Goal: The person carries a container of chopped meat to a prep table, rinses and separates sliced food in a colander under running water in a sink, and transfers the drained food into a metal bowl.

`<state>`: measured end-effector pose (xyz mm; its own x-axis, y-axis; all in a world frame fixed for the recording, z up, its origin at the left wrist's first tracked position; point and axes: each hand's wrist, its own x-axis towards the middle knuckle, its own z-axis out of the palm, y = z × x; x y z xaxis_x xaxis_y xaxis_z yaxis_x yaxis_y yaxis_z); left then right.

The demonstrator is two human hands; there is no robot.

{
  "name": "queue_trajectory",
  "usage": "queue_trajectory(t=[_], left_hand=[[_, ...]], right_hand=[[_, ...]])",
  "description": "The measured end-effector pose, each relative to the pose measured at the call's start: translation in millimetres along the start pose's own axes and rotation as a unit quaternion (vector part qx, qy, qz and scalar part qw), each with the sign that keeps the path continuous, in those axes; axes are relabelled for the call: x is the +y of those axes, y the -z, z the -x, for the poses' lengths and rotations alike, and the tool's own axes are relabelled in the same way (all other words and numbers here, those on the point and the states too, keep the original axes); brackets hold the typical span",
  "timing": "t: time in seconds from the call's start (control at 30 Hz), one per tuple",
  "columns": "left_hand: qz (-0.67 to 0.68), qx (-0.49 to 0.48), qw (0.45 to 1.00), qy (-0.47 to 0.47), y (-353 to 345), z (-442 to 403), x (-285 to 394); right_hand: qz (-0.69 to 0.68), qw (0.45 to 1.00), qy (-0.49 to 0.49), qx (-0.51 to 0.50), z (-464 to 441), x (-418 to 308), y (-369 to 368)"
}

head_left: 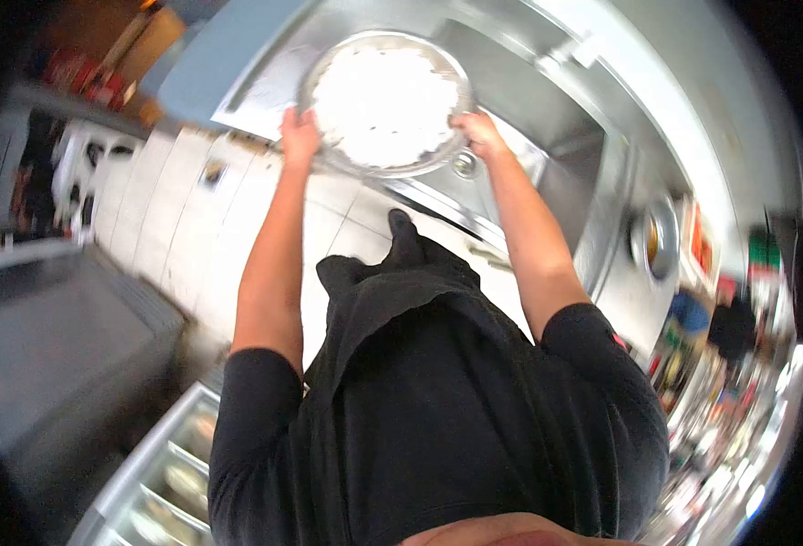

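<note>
A large round metal bowl [327, 156] full of a bright white food, too overexposed to identify, is held level at the near edge of a steel sink [547, 86]. My left hand [300, 135] grips its left rim, the fingers closed on the edge. On the opposite side my right hand [479, 133] is closed round the rim, near the sink drain [464, 164]. Parts of the fingers are hidden by the rim.
A tiled floor [210, 227] lies below. At lower left are a grey appliance [65, 346] and a counter with food trays [183, 480]. Another metal bowl [658, 238] sits right of the sink, beside crowded, blurred shelves [720, 409].
</note>
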<state>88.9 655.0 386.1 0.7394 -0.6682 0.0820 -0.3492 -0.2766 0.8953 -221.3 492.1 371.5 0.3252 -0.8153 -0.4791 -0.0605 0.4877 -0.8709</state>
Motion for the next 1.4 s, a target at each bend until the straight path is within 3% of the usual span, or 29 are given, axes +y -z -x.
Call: queue_trajectory(t=[0.07,0.17,0.23,0.3,0.43,0.63,0.73,0.97,1.17,1.2,1.27,1.37,1.4], left_hand=[[-0.12,-0.06,0.989,-0.058,-35,-49,-96],[0.156,-0.08,0.984,0.044,-30,-38,-25],[0.176,-0.171,0.968,0.04,-27,-54,-15],[0.135,-0.193,0.971,0.046,-31,-62,-27],[0.181,-0.25,0.946,0.1,-37,-77,-26],[0.233,-0.323,0.907,0.141,-41,-92,-16],[0.203,-0.365,0.901,0.116,-46,-105,-41],[0.294,-0.481,0.824,0.058,-148,-145,20],[0.241,-0.568,0.777,0.124,-259,-126,65],[0.227,-0.579,0.771,0.136,-295,-114,90],[0.218,-0.611,0.749,0.135,-296,-108,94],[0.204,-0.658,0.711,0.142,-321,-104,103],[0.201,-0.668,0.698,0.159,-335,-102,101]], right_hand=[[0.05,0.997,0.017,0.05,30,-12,-5],[0.028,0.986,0.097,0.129,48,-19,-10],[-0.035,0.981,0.093,0.165,60,-29,-15],[-0.036,0.977,0.087,0.192,56,-16,-19],[-0.068,0.967,0.075,0.233,67,-22,-38],[-0.14,0.938,0.146,0.282,72,-1,-52],[-0.057,0.914,0.196,0.35,85,4,-76],[-0.044,0.865,0.286,0.411,84,-50,-32],[0.003,0.828,0.362,0.429,96,-84,25],[0.019,0.823,0.37,0.431,95,-97,62],[0.056,0.819,0.347,0.454,92,-92,84],[0.241,0.684,0.486,0.489,87,-116,62],[0.234,0.707,0.447,0.496,89,-120,65]])
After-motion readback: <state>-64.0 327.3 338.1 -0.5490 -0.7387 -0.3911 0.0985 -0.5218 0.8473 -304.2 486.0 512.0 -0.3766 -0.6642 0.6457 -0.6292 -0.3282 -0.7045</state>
